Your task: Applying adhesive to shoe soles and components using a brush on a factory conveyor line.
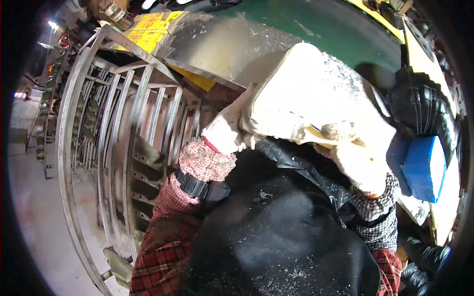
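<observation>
A bulky white piece (301, 84), overexposed and speckled grey on its right side, is in front of me, close to the worktable's near edge. I cannot make out what kind of thing it is. My left hand (229, 126), in a pale glove, grips its left edge, with some fingers hidden behind it. At its lower right edge, my gloved right hand (360, 160) is closed, its fingers curled against the piece. Glare blurs the border between glove and piece there.
A metal rack (116, 108) with upright bars stands at my left. Behind the piece lies a grey and green worktable (316, 24) with a yellow sheet (148, 30) at its far left. On the right are a blue block (422, 167) and black gloves (427, 106). A black apron (276, 222) covers my front.
</observation>
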`<state>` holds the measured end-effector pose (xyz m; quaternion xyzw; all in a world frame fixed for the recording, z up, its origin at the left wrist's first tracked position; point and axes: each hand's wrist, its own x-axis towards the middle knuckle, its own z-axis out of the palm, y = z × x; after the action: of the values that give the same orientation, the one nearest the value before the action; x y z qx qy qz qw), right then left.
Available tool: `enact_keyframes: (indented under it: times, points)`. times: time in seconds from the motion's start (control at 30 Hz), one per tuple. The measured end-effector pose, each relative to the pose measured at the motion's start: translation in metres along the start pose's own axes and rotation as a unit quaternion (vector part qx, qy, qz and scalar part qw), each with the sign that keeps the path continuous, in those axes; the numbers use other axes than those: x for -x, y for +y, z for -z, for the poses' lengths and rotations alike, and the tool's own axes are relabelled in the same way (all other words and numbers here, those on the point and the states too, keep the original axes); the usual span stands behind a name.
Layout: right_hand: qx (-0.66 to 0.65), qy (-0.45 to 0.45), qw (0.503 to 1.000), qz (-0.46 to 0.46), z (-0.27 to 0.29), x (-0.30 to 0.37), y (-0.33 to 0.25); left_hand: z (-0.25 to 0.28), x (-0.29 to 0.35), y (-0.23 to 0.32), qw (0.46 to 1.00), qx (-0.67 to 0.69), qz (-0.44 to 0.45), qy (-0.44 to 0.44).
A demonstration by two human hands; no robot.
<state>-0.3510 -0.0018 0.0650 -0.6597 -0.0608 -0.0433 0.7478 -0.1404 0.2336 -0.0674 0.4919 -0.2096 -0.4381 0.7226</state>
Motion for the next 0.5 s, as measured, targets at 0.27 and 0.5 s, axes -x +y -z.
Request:
enact_keyframes:
  times: [0.27,0.5]
  points:
    - [0.054,0.042,0.998,-0.005,0.003,-0.013,-0.008,-0.03,0.029,0.021,0.986,0.165,-0.025,-0.031]
    - [0.111,0.291,0.95,-0.029,0.086,-0.065,0.021,0.017,0.043,-0.007,0.934,0.323,0.144,-0.037]
